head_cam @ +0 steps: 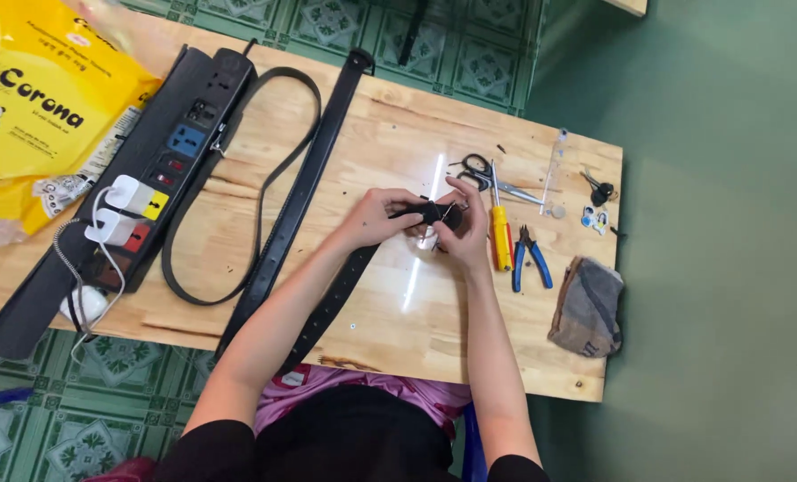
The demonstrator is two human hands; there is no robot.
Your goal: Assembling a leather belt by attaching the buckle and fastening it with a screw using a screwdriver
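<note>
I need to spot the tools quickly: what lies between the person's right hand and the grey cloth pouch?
In the head view, between the right hand and the grey cloth pouch lie a yellow-handled screwdriver and blue-handled pliers on the wooden table.

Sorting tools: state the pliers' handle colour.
Blue, on the pliers, seen in the head view.

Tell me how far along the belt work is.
Done: tools are laid out, with scissors, a yellow screwdriver and blue pliers beside the hands. In hand: left hand and right hand pinch the black belt's end. Left: another belt lies untouched.
</note>
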